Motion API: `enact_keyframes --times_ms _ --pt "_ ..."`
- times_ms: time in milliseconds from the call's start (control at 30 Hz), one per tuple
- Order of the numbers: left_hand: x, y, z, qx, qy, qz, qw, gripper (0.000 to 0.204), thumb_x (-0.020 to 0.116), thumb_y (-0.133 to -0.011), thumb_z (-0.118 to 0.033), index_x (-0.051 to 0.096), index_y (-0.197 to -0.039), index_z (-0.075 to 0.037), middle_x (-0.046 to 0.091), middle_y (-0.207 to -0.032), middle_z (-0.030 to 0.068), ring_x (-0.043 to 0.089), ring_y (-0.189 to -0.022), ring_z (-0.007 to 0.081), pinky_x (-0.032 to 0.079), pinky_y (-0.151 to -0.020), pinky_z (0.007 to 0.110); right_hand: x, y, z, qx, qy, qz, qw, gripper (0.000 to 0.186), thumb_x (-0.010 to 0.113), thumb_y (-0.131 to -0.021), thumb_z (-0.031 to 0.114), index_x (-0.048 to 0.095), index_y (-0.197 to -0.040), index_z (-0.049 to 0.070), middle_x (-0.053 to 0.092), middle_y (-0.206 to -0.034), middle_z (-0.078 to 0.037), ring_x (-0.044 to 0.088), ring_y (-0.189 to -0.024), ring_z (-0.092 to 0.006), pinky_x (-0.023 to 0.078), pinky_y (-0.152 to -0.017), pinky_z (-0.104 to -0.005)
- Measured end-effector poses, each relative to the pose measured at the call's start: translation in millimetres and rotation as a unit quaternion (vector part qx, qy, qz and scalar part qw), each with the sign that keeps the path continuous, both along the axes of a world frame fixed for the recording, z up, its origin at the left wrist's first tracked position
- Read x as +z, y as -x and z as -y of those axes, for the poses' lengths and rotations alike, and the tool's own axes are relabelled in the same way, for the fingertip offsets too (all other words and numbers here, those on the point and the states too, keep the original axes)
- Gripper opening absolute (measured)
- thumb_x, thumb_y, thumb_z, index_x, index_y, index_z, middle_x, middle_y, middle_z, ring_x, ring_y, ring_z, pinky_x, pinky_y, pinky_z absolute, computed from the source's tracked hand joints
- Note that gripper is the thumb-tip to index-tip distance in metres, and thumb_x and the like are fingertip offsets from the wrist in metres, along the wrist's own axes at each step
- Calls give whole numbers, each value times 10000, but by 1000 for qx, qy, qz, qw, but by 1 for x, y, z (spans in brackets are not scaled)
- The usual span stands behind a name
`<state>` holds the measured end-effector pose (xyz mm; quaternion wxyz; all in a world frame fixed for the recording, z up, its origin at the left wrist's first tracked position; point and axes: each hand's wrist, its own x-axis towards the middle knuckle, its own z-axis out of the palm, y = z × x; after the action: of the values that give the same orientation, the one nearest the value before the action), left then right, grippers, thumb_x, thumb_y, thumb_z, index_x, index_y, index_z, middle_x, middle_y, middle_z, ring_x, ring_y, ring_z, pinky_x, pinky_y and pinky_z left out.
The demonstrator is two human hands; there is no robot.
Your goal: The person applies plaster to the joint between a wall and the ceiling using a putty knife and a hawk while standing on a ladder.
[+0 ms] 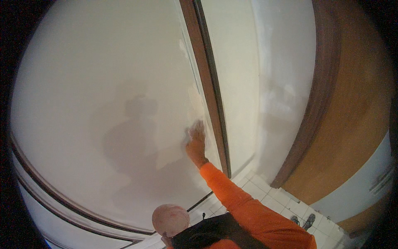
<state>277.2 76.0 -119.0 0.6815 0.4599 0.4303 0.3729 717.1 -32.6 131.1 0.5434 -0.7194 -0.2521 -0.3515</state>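
One hand (195,139) shows, the right one, reaching up on an orange sleeve (240,199) and pressed against a smooth, matt white wall (91,83). Its fingers (198,126) are blurred and pale, as if dusted white; they seem spread flat on the surface, but whether they hold anything, such as a pad or sheet, I cannot tell. Just above the fingers a creamy, slightly rougher patch (195,101) runs up the wall, differing from the even finish to their left. Immediately right of the fingers stands a narrow brown wooden strip (209,83), straight in fact but bowed by the lens, with a dark edge along its right side. Beyond it lies another pale panel (236,74), then a whiter, chalky-looking band (286,83). Far right of the fingers a curved dark brown frame (319,91) borders a warm orange-brown wooden door (360,116). Below the fingers and to the right, white square floor tiles (269,199) show, with a pair of dark sandals (304,220) on them. Directly below, at the lower edge, a round pinkish cap (170,219) and a black strap or bag (211,230) are partly cut off. Dark curved lines (62,199) cross the wall's lower left. A soft shadow (132,137) of a person falls left of the fingers. The left hand is out of sight.
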Motion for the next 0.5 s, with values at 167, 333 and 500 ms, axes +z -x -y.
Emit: enact_keyframes --times_ms 167,333,500 --pt "-16 11 -6 9 1 5 1000 648 673 -758 -528 540 -946 77 588 -786 165 546 -572 276 464 -469 374 -110 43 8 97 -48 -160 981 610 406 -729 -69 368 -1337 -46 293 -1425 -278 266 -1343 -386 224 -1113 -395" --pt "-32 -33 1 -33 8 26 999 646 675 -758 -528 542 -936 78 587 -777 162 543 -566 271 460 -469 372 -175 -55 10 209 -317 -359 853 478 498 -825 33 390 -1281 -61 481 -1228 -261 521 -1040 -365 423 -924 -384" --pt "-26 -5 -6 1 4 15 1000 644 676 -758 -529 545 -926 79 587 -768 159 540 -560 267 457 -469 370 -92 -106 -60 259 -338 -344 837 234 439 -934 184 524 -1110 56 568 -863 -81 561 -840 -240 464 -755 -378"
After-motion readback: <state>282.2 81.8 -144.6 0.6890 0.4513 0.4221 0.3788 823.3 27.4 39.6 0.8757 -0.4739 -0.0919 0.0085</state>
